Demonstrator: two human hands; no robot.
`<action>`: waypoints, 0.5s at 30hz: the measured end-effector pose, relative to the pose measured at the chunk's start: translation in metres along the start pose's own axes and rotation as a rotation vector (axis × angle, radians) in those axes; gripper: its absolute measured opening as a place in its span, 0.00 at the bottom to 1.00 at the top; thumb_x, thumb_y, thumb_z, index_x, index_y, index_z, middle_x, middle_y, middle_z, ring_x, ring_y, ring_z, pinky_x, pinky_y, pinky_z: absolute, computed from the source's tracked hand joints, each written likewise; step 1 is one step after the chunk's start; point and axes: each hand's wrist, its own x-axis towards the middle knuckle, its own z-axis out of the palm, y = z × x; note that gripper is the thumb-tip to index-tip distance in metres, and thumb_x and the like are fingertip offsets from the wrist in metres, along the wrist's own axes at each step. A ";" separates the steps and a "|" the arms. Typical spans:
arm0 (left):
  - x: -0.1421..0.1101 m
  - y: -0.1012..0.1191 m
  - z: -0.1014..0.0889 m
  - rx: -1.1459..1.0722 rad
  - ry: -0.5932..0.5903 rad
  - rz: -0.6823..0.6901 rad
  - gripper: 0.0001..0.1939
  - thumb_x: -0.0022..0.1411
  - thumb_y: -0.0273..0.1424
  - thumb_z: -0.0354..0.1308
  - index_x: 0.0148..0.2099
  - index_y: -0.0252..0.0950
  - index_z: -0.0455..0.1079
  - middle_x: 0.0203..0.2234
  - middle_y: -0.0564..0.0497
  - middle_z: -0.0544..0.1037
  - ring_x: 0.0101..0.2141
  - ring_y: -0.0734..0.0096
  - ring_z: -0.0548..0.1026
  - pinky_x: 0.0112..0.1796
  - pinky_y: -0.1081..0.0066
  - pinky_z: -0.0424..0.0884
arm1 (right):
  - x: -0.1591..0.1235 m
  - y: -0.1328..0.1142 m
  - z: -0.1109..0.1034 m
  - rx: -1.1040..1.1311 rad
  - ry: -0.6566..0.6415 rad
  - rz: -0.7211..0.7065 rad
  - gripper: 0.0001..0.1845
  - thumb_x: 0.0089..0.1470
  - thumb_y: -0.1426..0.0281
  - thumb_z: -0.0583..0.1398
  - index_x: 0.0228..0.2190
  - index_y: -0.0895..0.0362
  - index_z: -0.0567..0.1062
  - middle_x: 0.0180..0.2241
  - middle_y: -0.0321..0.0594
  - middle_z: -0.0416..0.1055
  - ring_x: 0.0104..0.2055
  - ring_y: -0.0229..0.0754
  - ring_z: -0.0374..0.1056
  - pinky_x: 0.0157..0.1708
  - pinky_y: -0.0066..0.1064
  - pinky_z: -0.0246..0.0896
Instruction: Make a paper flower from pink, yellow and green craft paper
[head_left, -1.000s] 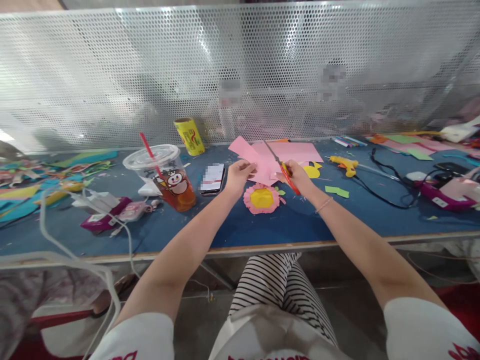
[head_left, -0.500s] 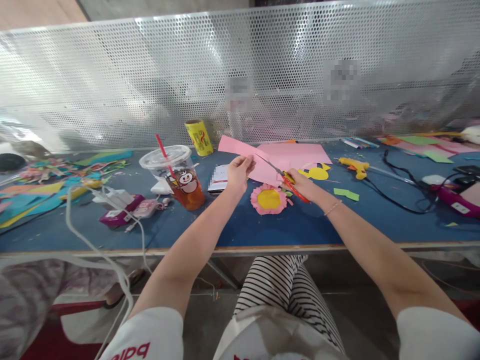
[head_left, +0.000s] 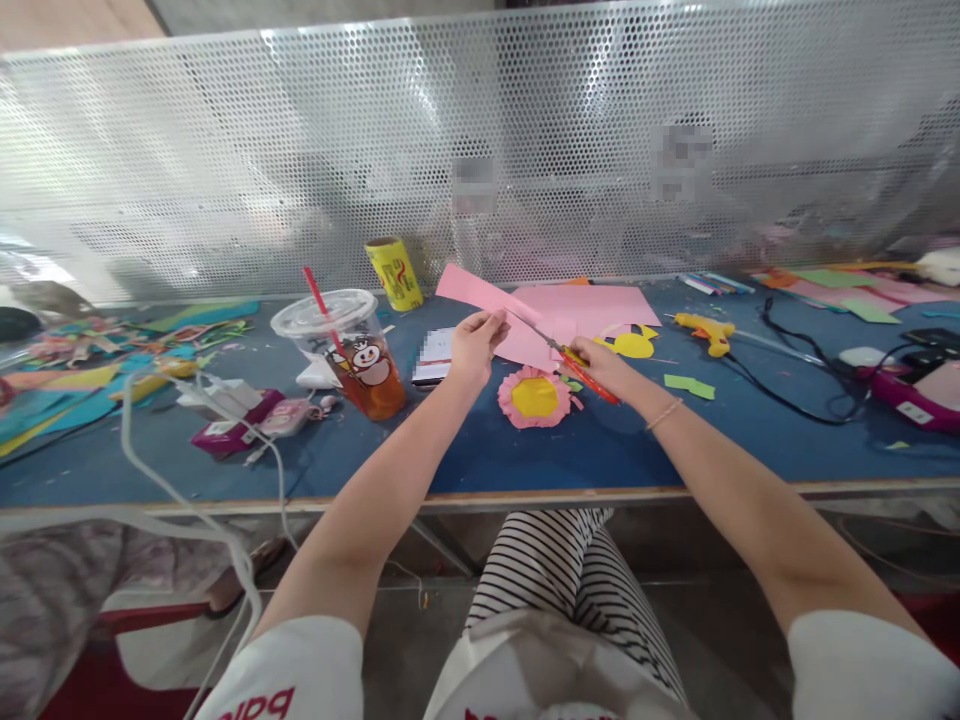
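My left hand (head_left: 478, 345) pinches a strip of pink paper (head_left: 474, 290) that sticks up and to the left above the table. In my right hand (head_left: 596, 362) are scissors (head_left: 589, 383) with orange and yellow handles, their blades pointing up-left to the strip's edge near my left fingertips. Whether the blades are parted is too small to tell. Just below the scissors lies a paper flower (head_left: 534, 398) with a yellow middle and ruffled pink rim. Larger pink paper (head_left: 592, 308) lies behind my hands, beside yellow paper cutouts (head_left: 634, 345).
Left of my hands stand a plastic drink cup (head_left: 366, 365) with a red straw, a phone (head_left: 433, 356) and a yellow roll (head_left: 394, 274). A yellow glue gun (head_left: 706, 333) and green paper pieces (head_left: 689, 386) lie right. A perforated metal screen (head_left: 315, 170) rises behind; cables and a purple power strip (head_left: 234, 420) lie left.
The view has shifted slightly. Both hands keep their hold on the pink strip and the scissors, with hardly any movement between them.
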 end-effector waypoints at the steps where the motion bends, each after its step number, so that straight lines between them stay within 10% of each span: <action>1: 0.000 0.000 0.000 0.002 0.000 -0.003 0.12 0.42 0.34 0.68 0.24 0.32 0.69 0.18 0.56 0.70 0.22 0.84 0.69 0.29 0.79 0.67 | 0.000 0.000 0.000 -0.003 0.008 0.003 0.21 0.45 0.50 0.57 0.25 0.54 0.60 0.22 0.31 0.59 0.24 0.35 0.54 0.25 0.27 0.47; 15: 0.004 0.001 -0.003 0.006 0.013 -0.080 0.12 0.41 0.32 0.69 0.24 0.32 0.69 0.18 0.55 0.71 0.21 0.84 0.69 0.28 0.80 0.68 | 0.003 -0.002 0.000 -0.090 -0.008 0.046 0.23 0.44 0.48 0.57 0.21 0.55 0.61 0.19 0.31 0.57 0.22 0.33 0.52 0.23 0.27 0.46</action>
